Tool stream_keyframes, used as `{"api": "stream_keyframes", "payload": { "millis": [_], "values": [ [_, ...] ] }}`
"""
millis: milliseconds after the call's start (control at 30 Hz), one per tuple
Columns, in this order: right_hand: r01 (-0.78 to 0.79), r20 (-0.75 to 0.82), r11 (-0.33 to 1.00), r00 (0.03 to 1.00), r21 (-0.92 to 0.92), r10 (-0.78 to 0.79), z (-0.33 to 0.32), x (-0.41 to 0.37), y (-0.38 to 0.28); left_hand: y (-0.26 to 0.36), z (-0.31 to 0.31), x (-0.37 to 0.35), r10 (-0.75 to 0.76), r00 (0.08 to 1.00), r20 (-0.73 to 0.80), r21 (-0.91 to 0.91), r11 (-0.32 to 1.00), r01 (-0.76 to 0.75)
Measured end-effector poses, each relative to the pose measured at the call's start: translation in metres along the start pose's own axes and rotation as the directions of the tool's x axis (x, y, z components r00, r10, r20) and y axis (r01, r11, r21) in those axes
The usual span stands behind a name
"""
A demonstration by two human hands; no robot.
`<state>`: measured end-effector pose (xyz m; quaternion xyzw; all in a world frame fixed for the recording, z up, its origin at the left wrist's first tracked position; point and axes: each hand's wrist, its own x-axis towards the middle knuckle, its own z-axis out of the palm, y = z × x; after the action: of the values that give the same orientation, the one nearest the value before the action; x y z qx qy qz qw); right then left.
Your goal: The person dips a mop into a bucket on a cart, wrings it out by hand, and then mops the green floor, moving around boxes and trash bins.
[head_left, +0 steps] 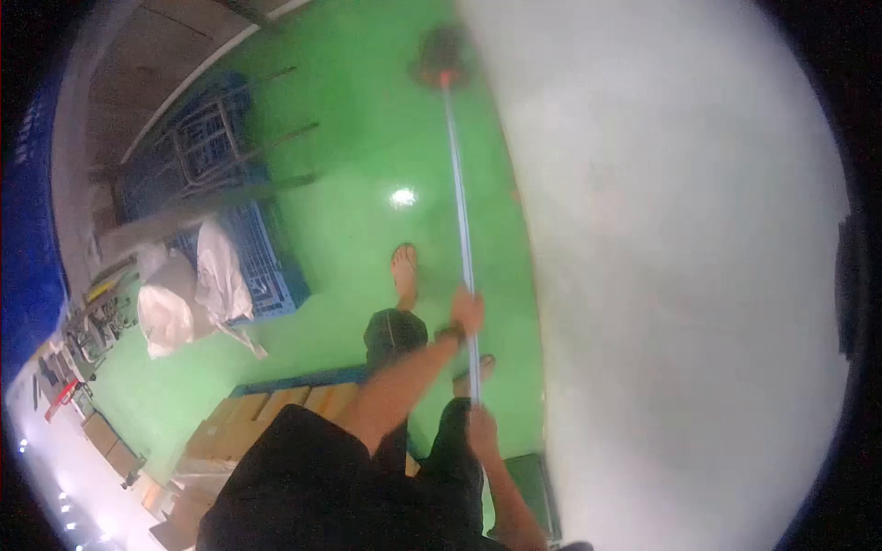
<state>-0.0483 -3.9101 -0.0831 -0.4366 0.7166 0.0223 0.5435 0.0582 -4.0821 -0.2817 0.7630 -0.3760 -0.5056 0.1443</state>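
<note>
Left hand (467,312) and right hand (481,433) are both gripping the pole (457,184), blurry head (442,60) sitting at 12 o'clock. Looking light but stiff imo, so spaced grips are suiting it.

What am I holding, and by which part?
A long-handled floor tool, by its pole: your right hand near the close end, your left hand farther along.

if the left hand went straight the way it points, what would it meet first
Past the pole it grips, the left hand would probably meet the white wall on the right, though depth is hard to judge from this one view.
</note>
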Motion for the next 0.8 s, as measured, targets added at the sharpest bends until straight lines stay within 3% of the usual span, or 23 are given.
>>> {"api": "stream_keyframes", "payload": {
  "millis": [33, 67, 100, 133, 167, 200, 267, 300, 367, 400, 433, 467, 500, 533, 567, 600, 633, 667, 700, 733, 800],
  "values": [
    [-0.124, 0.075, 0.992, 0.989, -0.004, 0.124, -0.022, -0.066, 0.035, 0.001, 0.025, -0.081, -0.088, 0.995, 0.041, 0.001, 0.996, 0.088],
    [-0.244, 0.148, 0.969, 0.958, -0.027, 0.246, -0.045, -0.132, 0.069, -0.052, 0.087, -0.160, 0.069, 0.988, 0.135, 0.012, 0.997, -0.071],
    [-0.244, 0.190, 0.938, 0.937, -0.246, 0.294, -0.061, -0.199, 0.115, -0.031, 0.095, -0.237, -0.127, 0.958, 0.258, 0.016, 0.992, 0.128],
    [-0.382, 0.181, 0.900, 0.890, -0.209, 0.419, -0.084, -0.267, 0.140, -0.007, 0.100, -0.314, -0.317, 0.875, 0.366, 0.067, 0.947, 0.315],
    [-0.265, 0.086, 0.923, 0.950, -0.280, 0.299, -0.094, -0.332, 0.195, 0.016, 0.099, -0.369, -0.407, 0.796, 0.449, -0.082, 0.868, 0.490],
    [-0.339, 0.077, 0.901, 0.925, -0.270, 0.372, -0.104, -0.347, 0.206, 0.041, 0.098, -0.425, -0.488, 0.700, 0.522, -0.196, 0.730, 0.655],
    [-0.483, 0.070, 0.837, 0.855, -0.257, 0.515, -0.136, -0.382, 0.197, 0.034, 0.134, -0.487, -0.506, 0.589, 0.630, -0.321, 0.521, 0.791],
    [-0.547, 0.070, 0.798, 0.812, -0.251, 0.579, -0.152, -0.393, 0.183, 0.038, 0.139, -0.492, -0.484, 0.623, 0.615, -0.359, 0.531, 0.768],
    [-0.657, 0.096, 0.715, 0.717, -0.239, 0.690, -0.173, -0.392, 0.157, 0.042, 0.133, -0.476, -0.462, 0.689, 0.559, -0.432, 0.547, 0.717],
    [-0.710, 0.121, 0.665, 0.657, -0.231, 0.744, -0.172, -0.381, 0.150, 0.020, 0.151, -0.461, -0.430, 0.811, 0.397, -0.392, 0.720, 0.574],
    [-0.576, 0.033, 0.731, 0.777, -0.367, 0.629, -0.164, -0.359, 0.150, 0.007, 0.160, -0.445, -0.359, 0.902, 0.240, -0.297, 0.858, 0.420],
    [-0.435, -0.032, 0.751, 0.874, -0.497, 0.485, -0.151, -0.328, 0.152, -0.009, 0.166, -0.414, -0.407, 0.876, 0.260, -0.358, 0.802, 0.478],
    [-0.304, -0.002, 0.816, 0.938, -0.493, 0.348, -0.138, -0.298, 0.164, -0.015, 0.161, -0.379, -0.453, 0.847, 0.279, -0.416, 0.738, 0.532],
    [-0.335, 0.042, 0.830, 0.919, -0.445, 0.393, -0.131, -0.257, 0.141, -0.025, 0.154, -0.333, -0.445, 0.876, 0.187, -0.402, 0.779, 0.481],
    [-0.199, 0.046, 0.869, 0.968, -0.453, 0.246, -0.113, -0.214, 0.139, -0.034, 0.146, -0.286, -0.433, 0.897, 0.093, -0.377, 0.818, 0.434],
    [-0.077, -0.010, 0.917, 0.997, -0.390, 0.079, -0.088, -0.166, 0.144, -0.043, 0.138, -0.230, -0.269, 0.943, -0.195, -0.241, 0.945, 0.220],
    [0.052, 0.091, 0.913, 0.996, -0.404, -0.016, -0.066, -0.113, 0.134, -0.049, 0.115, -0.174, -0.246, 0.915, -0.319, -0.297, 0.943, 0.151],
    [0.287, 0.140, 0.851, 0.958, -0.439, -0.251, -0.039, -0.061, 0.122, -0.060, 0.078, -0.114, -0.263, 0.948, -0.179, -0.204, 0.953, 0.226],
    [0.141, 0.074, 0.982, 0.988, -0.128, -0.133, -0.018, -0.026, 0.089, -0.059, 0.036, -0.075, -0.206, 0.966, -0.155, -0.130, 0.974, 0.187],
    [0.254, 0.004, 0.945, 0.966, -0.204, -0.259, 0.011, 0.003, 0.075, -0.075, 0.018, -0.043, -0.123, 0.933, -0.337, -0.053, 0.992, 0.111],
    [0.265, 0.006, 0.940, 0.963, -0.216, -0.270, 0.045, 0.014, 0.088, -0.120, 0.006, -0.029, -0.128, 0.919, -0.373, -0.075, 0.991, 0.108]
  ]
}}
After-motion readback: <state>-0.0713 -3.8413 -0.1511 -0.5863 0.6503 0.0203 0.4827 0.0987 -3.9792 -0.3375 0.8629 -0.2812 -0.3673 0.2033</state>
